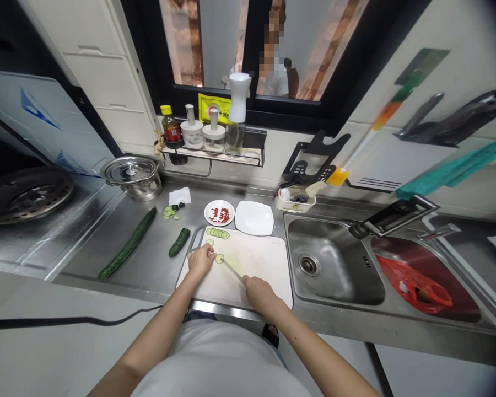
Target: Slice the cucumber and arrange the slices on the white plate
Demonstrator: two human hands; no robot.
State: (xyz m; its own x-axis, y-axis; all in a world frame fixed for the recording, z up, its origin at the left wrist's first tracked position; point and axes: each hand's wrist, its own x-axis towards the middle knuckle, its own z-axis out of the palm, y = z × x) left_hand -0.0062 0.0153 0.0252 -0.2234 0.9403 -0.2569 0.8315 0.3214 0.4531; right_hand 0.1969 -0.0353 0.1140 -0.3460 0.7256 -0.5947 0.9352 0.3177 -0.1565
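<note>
My right hand (pixel 259 292) is closed round the handle of a knife (pixel 233 271), whose tip meets a cucumber slice (pixel 219 258) on the white cutting board (pixel 264 264). Just left of that slice, my left hand (pixel 202 260) rests over the board's left part with its fingers bent together; what they hold, if anything, is too small to tell. Another slice (pixel 210 242) lies just above my left fingers. A row of overlapping slices (pixel 217 233) lies along the board's top left edge. Left of the board is a cut cucumber piece (pixel 179 242).
A long cucumber (pixel 128 242), peelings (pixel 171 214) and a lidded pot (pixel 138 176) are at left. Behind the board stand a plate of red pieces (pixel 220 213) and a white plate (pixel 254 218). The sink (pixel 334 259) is at right; a condiment shelf (pixel 215 154) hangs behind.
</note>
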